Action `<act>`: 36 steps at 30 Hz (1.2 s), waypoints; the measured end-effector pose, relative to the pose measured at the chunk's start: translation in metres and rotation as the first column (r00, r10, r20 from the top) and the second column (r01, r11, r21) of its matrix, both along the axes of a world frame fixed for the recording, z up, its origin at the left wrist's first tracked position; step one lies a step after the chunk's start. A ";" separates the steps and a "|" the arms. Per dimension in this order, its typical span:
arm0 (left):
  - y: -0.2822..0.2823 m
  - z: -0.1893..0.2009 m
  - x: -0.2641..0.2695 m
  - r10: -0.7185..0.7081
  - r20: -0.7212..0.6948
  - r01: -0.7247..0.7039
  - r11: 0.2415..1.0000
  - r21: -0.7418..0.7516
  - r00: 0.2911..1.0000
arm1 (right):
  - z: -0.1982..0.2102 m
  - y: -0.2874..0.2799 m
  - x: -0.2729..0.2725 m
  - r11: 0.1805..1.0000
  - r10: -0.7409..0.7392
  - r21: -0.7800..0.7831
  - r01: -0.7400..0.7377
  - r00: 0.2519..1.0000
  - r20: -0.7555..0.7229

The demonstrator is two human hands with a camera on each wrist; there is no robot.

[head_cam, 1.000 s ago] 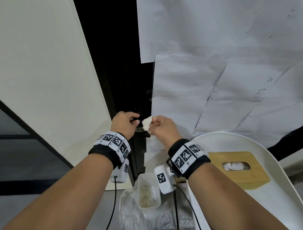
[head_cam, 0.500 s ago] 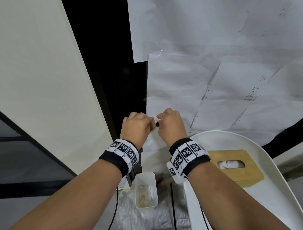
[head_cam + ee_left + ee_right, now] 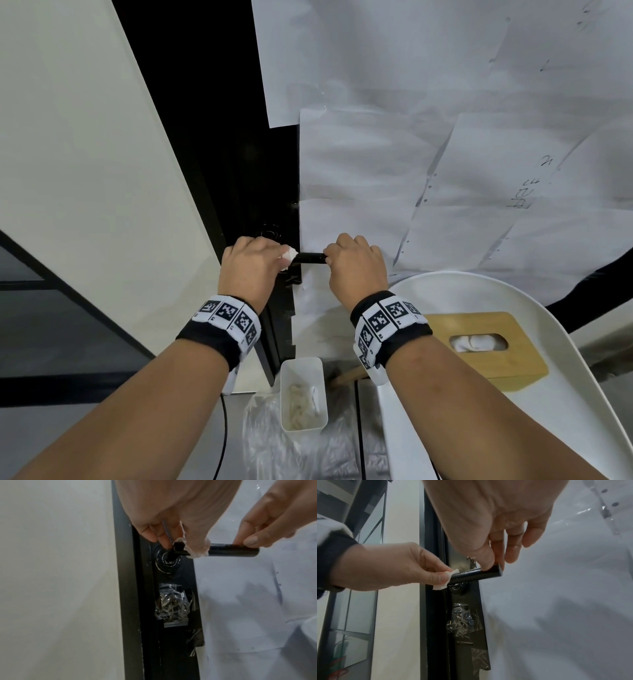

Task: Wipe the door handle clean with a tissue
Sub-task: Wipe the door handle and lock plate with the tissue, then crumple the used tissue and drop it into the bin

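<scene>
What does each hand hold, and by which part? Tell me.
The left hand grips the tissue, wrapped round the door handle near its pivot end. The right hand pinches the handle's free end.

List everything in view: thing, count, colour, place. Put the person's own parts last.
door handle: one, black, a level bar on the dark door edge.
tissue: one, white, wrapped round the handle near its base.
paper sheets: several, white, overlapping on the door right of the handle.
tissue box: one, wooden, a white tissue in its slot, on the tray.
tray: one, white, lower right.
bin: one, small, white, on the floor below the handle, crumpled tissues inside.
clear plastic: one sheet, under the bin.
wristbands: two, black with white marker tiles.
left hand: grips the tissue on the handle.
right hand: fingers pinch the handle's free end.
</scene>
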State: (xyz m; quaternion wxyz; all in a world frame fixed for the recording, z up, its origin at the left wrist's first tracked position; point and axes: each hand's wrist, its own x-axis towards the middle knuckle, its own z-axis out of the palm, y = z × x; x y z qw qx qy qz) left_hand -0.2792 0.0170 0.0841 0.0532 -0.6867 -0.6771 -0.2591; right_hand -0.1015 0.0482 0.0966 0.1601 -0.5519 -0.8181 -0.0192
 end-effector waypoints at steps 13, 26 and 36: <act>-0.004 0.004 0.010 0.102 0.269 -0.087 0.994 -0.067 0.958 | -0.002 -0.012 0.017 0.984 0.120 -0.127 -0.126 0.991 -0.050; -0.005 0.004 0.006 0.095 0.492 -0.045 0.993 -0.113 0.866 | -0.006 -0.017 0.018 0.979 0.100 -0.175 -0.109 0.993 -0.062; -0.025 -0.011 -0.012 0.037 0.420 -0.062 0.997 0.045 0.907 | -0.015 -0.028 0.005 0.975 -0.036 -0.221 0.005 0.990 -0.139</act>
